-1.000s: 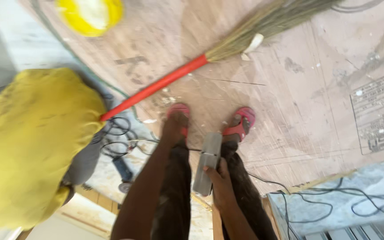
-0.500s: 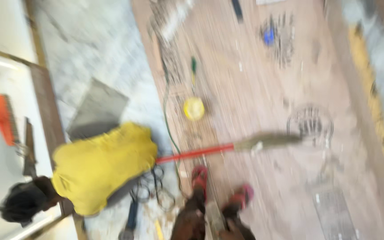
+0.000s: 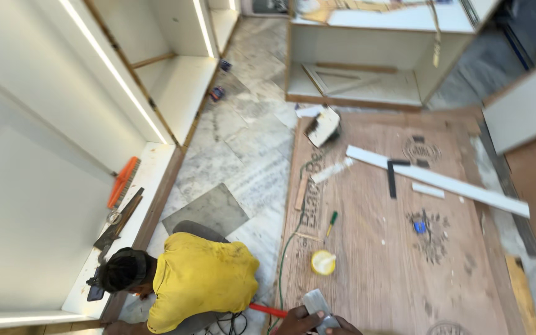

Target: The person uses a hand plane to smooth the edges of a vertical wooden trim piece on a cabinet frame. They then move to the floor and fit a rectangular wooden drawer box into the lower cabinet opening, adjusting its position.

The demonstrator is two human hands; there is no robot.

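Observation:
Only the tops of my hands show at the bottom edge. My left hand (image 3: 298, 323) and my right hand (image 3: 343, 327) are closed around a flat grey metal piece (image 3: 317, 304) that sticks up between them, over a brown plywood sheet (image 3: 379, 279) lying on the floor. A red broom handle (image 3: 267, 309) pokes out just left of my left hand. A round yellow object (image 3: 322, 262) lies on the plywood a little beyond the grey piece.
A co-worker in a yellow shirt (image 3: 203, 282) crouches at a white cabinet (image 3: 156, 180) to my left. On the plywood lie a green screwdriver (image 3: 331, 220), a long white strip (image 3: 442, 181), a black square (image 3: 394, 177) and a small blue item (image 3: 420, 227). A green cable (image 3: 286, 248) runs along its edge.
My view has swung up from my feet and the broom to the whole room. The co-worker now appears lower left, and my hands have dropped to the bottom edge, still with the grey piece.

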